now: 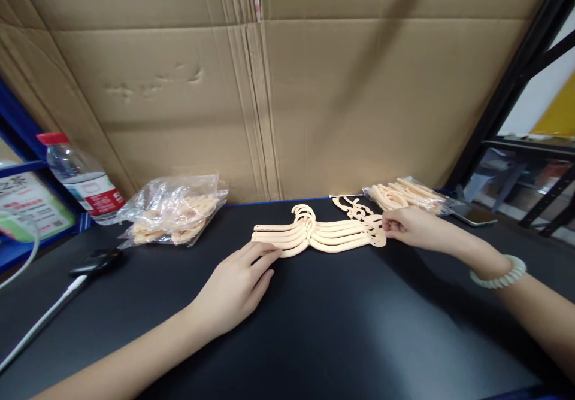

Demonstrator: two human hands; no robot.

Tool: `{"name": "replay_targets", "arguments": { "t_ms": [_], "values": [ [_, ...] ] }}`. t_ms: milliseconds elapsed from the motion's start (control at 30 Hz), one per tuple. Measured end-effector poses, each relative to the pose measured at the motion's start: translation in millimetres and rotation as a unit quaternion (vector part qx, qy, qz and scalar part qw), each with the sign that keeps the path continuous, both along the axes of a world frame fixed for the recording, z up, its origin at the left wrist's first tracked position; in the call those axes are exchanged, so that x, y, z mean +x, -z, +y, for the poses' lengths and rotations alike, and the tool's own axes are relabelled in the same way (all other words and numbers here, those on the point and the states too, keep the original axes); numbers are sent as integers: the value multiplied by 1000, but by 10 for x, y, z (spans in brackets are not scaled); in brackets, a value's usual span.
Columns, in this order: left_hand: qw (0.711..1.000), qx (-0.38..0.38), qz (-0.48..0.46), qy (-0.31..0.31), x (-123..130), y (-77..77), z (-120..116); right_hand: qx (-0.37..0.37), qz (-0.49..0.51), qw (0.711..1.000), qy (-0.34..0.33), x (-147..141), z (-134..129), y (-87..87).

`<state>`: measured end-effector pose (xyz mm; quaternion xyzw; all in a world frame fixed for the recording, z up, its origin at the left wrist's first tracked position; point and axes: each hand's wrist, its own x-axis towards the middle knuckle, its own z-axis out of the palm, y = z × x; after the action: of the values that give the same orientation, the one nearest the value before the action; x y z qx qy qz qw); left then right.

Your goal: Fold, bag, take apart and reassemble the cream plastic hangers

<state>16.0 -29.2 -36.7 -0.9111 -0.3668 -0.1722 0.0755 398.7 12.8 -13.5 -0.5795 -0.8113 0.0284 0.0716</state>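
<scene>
Several beige plastic hangers point(340, 239) lie overlapped in a row on the black table, their hooks bunched in the middle. My left hand point(242, 280) rests at their left end, fingers stretched out and touching the nearest arm. At the right end, my right hand point(406, 227) has its fingers curled against a flat beige piece with holes point(376, 236), pinching its edge. That piece overlaps the tips of the hanger arms. Just behind it lie loose curved beige pieces point(354, 208). The right fingertips are partly hidden.
A clear bag of beige parts point(175, 211) lies at left, another bag point(399, 195) at back right beside a phone point(474, 213). A red-capped bottle point(85, 181) leans at far left. A black device point(96, 261) with a white cable is nearer. Cardboard point(359, 100) stands behind.
</scene>
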Motion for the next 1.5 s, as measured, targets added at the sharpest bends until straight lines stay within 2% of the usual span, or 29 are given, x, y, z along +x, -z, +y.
{"name": "replay_targets", "arguments": {
  "t_ms": [533,667,733,833,900,1000,1133,1267,1500],
  "values": [
    [999,5,-45,13,14,10,-24,-2,50,999,-15,-47,-67,-78],
    [999,13,-46,12,14,2,-28,35,55,998,-15,-51,-64,-86],
    [999,11,-40,7,20,-12,-36,79,66,994,-21,-109,-75,-54],
    [1000,15,-16,-16,27,-28,-44,146,74,985,-55,-295,-130,61],
    [999,17,4,-38,21,-26,-31,155,50,982,-94,-449,-178,159],
    [997,16,30,-71,-15,0,30,142,5,980,-142,-626,-222,283],
    [994,-11,54,-96,-82,39,150,108,-8,981,-159,-673,-206,349],
    [992,-67,69,-78,-107,39,217,59,-2,987,-150,-605,-197,352],
    [993,-88,54,-66,-93,16,213,40,11,990,-138,-551,-216,357]
  ]
}}
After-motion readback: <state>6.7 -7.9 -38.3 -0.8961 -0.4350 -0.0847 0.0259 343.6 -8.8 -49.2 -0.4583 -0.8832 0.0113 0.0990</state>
